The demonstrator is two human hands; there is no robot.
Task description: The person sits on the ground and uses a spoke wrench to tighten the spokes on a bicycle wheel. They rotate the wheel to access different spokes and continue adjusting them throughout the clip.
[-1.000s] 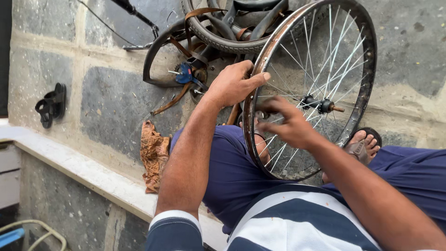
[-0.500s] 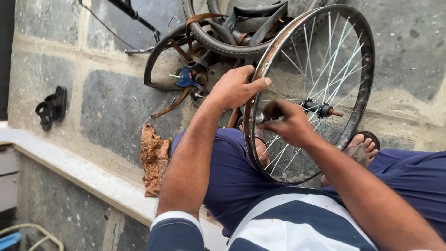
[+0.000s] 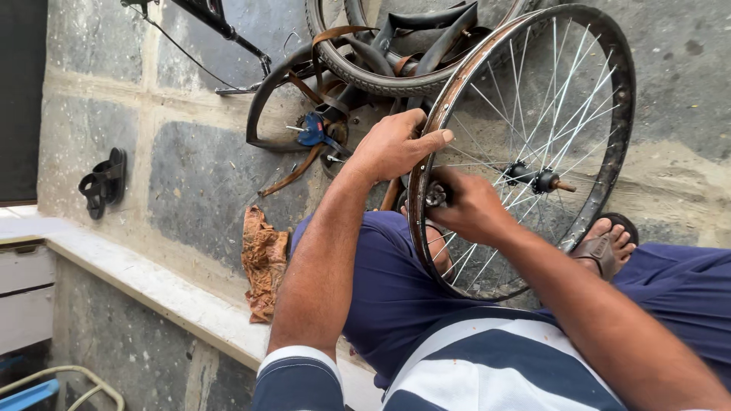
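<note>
My left hand [image 3: 396,144] clamped over rusty rim of bicycle wheel [image 3: 525,148], steadying it upright between my knees. My right hand [image 3: 468,205] closed on small tool [image 3: 435,195] at spoke near rim, reaching through spokes. Wheel stands on edge; hub axle [image 3: 544,181] points sideways. Old tyres [image 3: 381,57] piled behind, rag [image 3: 263,259] on ledge.

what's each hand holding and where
Left hand grips the wheel by its rim; right hand holds a small tool at the spokes.
</note>
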